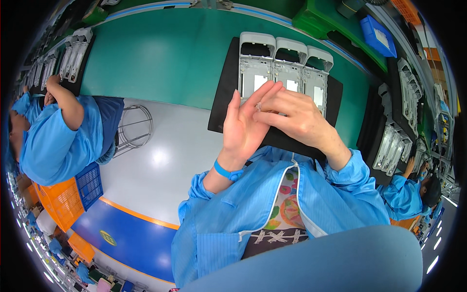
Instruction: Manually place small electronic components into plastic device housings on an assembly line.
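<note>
Round yellow-green floor sign (108, 238) on blue floor strip, lower left. No packages, labels or screens clearly visible elsewhere.

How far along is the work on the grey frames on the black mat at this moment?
Done: three grey frames lie side by side on the black mat; whether they are finished cannot be told. In hand: the left hand is held open and flat, while the right hand pinches a small clear piece against its fingers. Left: that piece is not yet on any frame.
</note>
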Available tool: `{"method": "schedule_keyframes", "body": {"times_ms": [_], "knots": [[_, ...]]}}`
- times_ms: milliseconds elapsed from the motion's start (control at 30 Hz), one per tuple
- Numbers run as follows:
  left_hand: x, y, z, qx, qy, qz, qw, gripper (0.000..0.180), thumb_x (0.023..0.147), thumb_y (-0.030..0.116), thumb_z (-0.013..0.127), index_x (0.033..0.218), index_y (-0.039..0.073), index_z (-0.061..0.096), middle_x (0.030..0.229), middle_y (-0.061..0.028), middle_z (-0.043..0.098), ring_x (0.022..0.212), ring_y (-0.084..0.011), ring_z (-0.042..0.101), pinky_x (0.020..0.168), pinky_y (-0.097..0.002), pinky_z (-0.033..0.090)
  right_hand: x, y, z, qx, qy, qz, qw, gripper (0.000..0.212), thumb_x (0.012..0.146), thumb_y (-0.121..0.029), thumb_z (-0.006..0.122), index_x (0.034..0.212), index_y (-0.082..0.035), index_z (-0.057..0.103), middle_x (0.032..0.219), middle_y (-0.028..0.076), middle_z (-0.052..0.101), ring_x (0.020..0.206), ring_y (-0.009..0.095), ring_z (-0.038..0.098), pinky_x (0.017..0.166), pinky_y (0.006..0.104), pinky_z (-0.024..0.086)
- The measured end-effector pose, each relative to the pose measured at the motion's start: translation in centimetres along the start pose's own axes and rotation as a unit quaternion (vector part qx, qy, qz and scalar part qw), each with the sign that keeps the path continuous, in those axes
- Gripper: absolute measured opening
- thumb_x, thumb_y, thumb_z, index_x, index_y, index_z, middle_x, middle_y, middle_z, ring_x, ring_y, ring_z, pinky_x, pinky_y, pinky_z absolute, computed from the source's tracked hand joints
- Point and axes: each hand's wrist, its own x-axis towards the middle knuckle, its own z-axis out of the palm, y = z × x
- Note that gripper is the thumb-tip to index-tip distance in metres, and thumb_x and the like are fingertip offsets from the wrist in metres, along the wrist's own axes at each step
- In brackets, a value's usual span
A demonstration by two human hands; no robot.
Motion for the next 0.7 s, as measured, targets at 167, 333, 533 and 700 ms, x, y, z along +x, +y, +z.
{"method": "schedule_keyframes", "body": {"times_ms": [167, 333, 533, 700], "knots": [[0.2, -0.3, 0.1, -0.005, 0.006, -0.014, 1.0, 0.081, 0.11, 0.054, 0.014, 0.158, -0.01, 0.027, 0.165, -0.0272, 0.028, 0.154, -0.038, 0.028, 0.128, -0.0472, 0.022, -0.1, -0.3, 0.2, -0.047, -0.052, -0.032, 0.997, 0.028, 0.068, -0.012, 0.071, 0.096, -0.006, 0.072, 0.096, 0.006, 0.066, 0.087, 0.024, 0.066, 0.069, 0.0355, 0.054], [0.2, -0.4, -0.1, 0.009, 0.003, -0.005, 1.0, 0.08, 0.11, 0.053, 0.014, 0.158, -0.01, 0.026, 0.164, -0.0271, 0.03, 0.154, -0.0378, 0.027, 0.128, -0.0469, 0.021, -0.3, -0.5, 0.5, -0.067, -0.076, -0.024, 0.995, 0.024, 0.071, -0.012, 0.069, 0.094, -0.004, 0.067, 0.095, 0.007, 0.061, 0.091, 0.025, 0.063, 0.076, 0.0356, 0.054], [0.1, -0.6, -1.0, 0.009, 0.007, -0.008, 1.0, 0.071, 0.112, 0.046, 0.019, 0.156, -0.009, 0.03, 0.163, -0.0256, 0.033, 0.153, -0.0349, 0.032, 0.126, -0.0463, 0.026, -0.1, -0.6, 1.4, -0.046, -0.052, 0.034, 0.997, 0.02, 0.075, -0.007, 0.072, 0.093, -0.004, 0.065, 0.097, 0.009, 0.062, 0.094, 0.027, 0.064, 0.079, 0.0375, 0.053], [-1.1, -0.4, -2.5, 0.026, 0.068, 0.005, 0.997, 0.059, 0.112, 0.034, 0.03, 0.153, -0.007, 0.037, 0.159, -0.024, 0.04, 0.148, -0.0334, 0.04, 0.124, -0.0442, 0.032, 1.2, 0.0, 1.7, 0.098, 0.037, 0.101, 0.989, 0.012, 0.08, 0.0, 0.074, 0.09, -0.003, 0.068, 0.092, 0.008, 0.065, 0.087, 0.026, 0.066, 0.071, 0.0359, 0.054]]}}
